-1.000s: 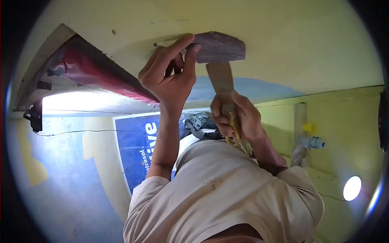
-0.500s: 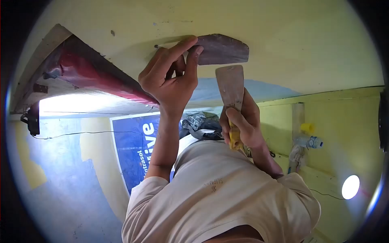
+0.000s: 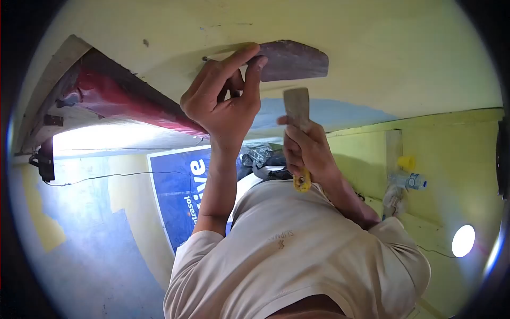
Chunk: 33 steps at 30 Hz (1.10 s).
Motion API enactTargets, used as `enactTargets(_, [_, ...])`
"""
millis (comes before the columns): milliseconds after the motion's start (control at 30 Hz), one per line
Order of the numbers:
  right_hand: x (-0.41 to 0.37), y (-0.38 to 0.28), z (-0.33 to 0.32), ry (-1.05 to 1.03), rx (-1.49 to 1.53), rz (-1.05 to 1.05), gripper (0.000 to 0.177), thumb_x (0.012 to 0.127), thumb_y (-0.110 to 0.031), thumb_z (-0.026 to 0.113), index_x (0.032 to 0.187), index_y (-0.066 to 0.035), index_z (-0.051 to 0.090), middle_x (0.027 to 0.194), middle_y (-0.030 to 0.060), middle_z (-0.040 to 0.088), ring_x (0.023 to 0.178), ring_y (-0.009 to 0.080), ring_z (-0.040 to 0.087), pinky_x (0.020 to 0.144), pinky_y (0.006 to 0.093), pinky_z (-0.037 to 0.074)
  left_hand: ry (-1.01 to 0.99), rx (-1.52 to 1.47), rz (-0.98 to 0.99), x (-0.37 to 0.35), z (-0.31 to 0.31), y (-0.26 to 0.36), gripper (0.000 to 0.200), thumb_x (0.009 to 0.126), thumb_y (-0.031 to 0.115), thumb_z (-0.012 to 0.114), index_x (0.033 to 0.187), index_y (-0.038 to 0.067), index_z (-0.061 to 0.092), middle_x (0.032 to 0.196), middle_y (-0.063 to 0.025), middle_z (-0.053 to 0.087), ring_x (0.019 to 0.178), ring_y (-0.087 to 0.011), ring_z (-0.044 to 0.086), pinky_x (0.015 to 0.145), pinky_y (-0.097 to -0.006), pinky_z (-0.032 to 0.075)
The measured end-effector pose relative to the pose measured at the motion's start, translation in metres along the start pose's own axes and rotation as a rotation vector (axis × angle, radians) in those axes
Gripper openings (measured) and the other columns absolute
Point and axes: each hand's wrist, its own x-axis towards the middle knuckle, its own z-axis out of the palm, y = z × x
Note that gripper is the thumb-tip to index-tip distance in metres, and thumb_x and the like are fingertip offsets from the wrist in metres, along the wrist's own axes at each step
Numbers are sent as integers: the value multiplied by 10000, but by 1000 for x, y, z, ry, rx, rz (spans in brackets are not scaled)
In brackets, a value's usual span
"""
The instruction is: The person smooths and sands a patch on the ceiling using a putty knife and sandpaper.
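- While the left hand [image 3: 228,101] pinches the dark flat plate [image 3: 295,61] between thumb and fingers, the right hand [image 3: 311,151] is closed around the scraper [image 3: 297,106].
- The plate is in front of the pale yellow-green surface [image 3: 382,53], reaching right from the left fingertips; its right end has angled corners (whether it touches that surface, I cannot tell).
- The scraper's blade points to the far side, just on the near side of the plate, with a narrow gap showing between the two.
- On the right hand, one finger sticks out to the left past the blade, and the yellow handle [image 3: 302,183] shows below the grip, close to the pale shirt [image 3: 297,244].
- A blue patch [image 3: 340,110] of paint lies on the surface, to the right of the blade.
- On the left, a red sheet [image 3: 127,101] runs along a dark-edged gap, slanting towards the left wrist.
- Nearer than that, a blue poster [image 3: 178,196] with white lettering stands to the left of the left forearm.
- Well to the right are a clear bottle [image 3: 410,181], a yellow object [image 3: 406,162] just beside it, and, nearer, a bright round light [image 3: 463,241].
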Motion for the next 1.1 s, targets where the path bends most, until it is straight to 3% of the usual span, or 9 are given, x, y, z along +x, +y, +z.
enactTargets(133, [-30, -10, 5, -146, -169, -31, 249, 1044, -137, 427, 1218, 22, 506, 608, -40, 357, 390, 57, 366, 349, 247, 381, 15, -32, 33, 0, 3, 2, 340, 690, -75, 842, 979, 98, 794, 566, 49, 525, 457, -11, 382, 450, -207, 267])
enactTargets(300, [-28, -35, 26, -250, -50, -28, 185, 1040, -139, 437, 1179, -26, 483, 644, -22, 395, 423, 61, 398, 363, 255, 402, -5, -34, -24, -4, 2, -1, 340, 701, -68, 839, 995, 93, 784, 574, 48, 530, 463, -7, 392, 451, -199, 275])
enactTargets(433, [-13, -38, 39, -285, 247, 17, 187, 1003, -93, 464, 1187, -65, 480, 634, -14, 395, 395, 92, 401, 335, 290, 405, -12, -21, -26, -1, -2, 2, 335, 705, -64, 840, 994, 95, 782, 579, 44, 539, 469, -5, 407, 451, -193, 276])
enactTargets(633, [1, 5, -3, -51, 213, 98, 183, 998, -99, 465, 1178, -71, 479, 624, -15, 381, 383, 89, 389, 327, 291, 395, -48, 16, 41, -2, 4, 3, 355, 730, -59, 857, 1052, 54, 756, 592, 62, 510, 507, 5, 385, 464, -175, 269])
enactTargets(733, [-24, -10, 6, -291, 114, 132, 159, 1011, -118, 464, 1165, -79, 478, 617, -17, 381, 383, 88, 386, 332, 286, 399, -45, 14, 36, -3, 5, 0, 353, 730, -51, 863, 1051, 46, 751, 605, 57, 522, 512, 4, 390, 461, -178, 271])
enactTargets(867, [-23, -30, 20, -287, 209, 80, 133, 1028, -121, 456, 1153, -86, 487, 632, -10, 402, 388, 89, 398, 341, 280, 407, -6, 9, 25, -1, 5, 2, 324, 701, -39, 856, 982, 97, 770, 520, 74, 501, 441, 10, 401, 440, -184, 246])
enactTargets(1033, [-9, -42, 38, -333, 399, 47, 131, 1011, -119, 492, 1139, -90, 497, 641, -10, 403, 386, 101, 397, 328, 308, 387, 18, -30, -6, -3, 6, -1, 335, 709, -49, 851, 997, 99, 764, 533, 70, 506, 449, 12, 403, 444, -181, 242])
enactTargets(1100, [-6, -39, 36, -271, 336, 76, 124, 1039, -149, 461, 1150, -101, 488, 629, -29, 357, 378, 86, 366, 307, 291, 371, 12, -13, -5, -3, 3, -2, 343, 708, -53, 851, 1003, 99, 764, 535, 67, 507, 451, 11, 402, 446, -178, 250])
